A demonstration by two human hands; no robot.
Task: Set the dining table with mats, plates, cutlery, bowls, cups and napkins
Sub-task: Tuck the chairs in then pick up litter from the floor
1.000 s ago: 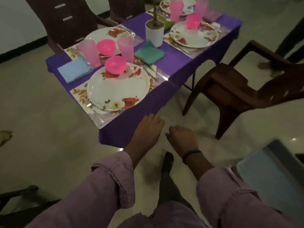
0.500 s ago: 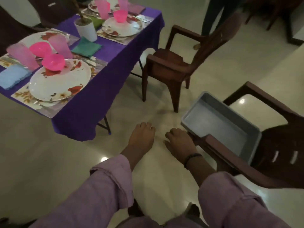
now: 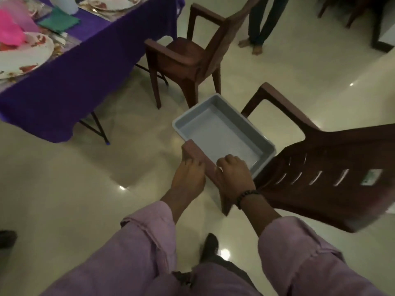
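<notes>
An empty grey tray (image 3: 218, 133) sits on the seat of a brown plastic chair (image 3: 320, 167) in front of me. My left hand (image 3: 188, 178) lies with fingers spread against the left side of the chair's armrest (image 3: 193, 149). My right hand (image 3: 233, 178) reaches over the armrest, its fingers curled at the tray's near rim; whether it grips the rim is hidden. At the upper left the purple-clothed table (image 3: 64, 82) carries a floral plate (image 3: 23, 54), a pink bowl (image 3: 9, 33), a pale pink cup (image 3: 23, 13) and a green napkin (image 3: 58, 21).
A second brown chair (image 3: 188, 54) stands by the table's long side. Another person's legs (image 3: 259, 24) are behind it. A white pot (image 3: 68, 4) and another plate (image 3: 115, 3) sit farther along the table. More dark chairs (image 3: 363, 20) are at the top right.
My view has swung right, from the table to the chair with the tray. Both hands have come forward to the armrest and the tray's near rim.
</notes>
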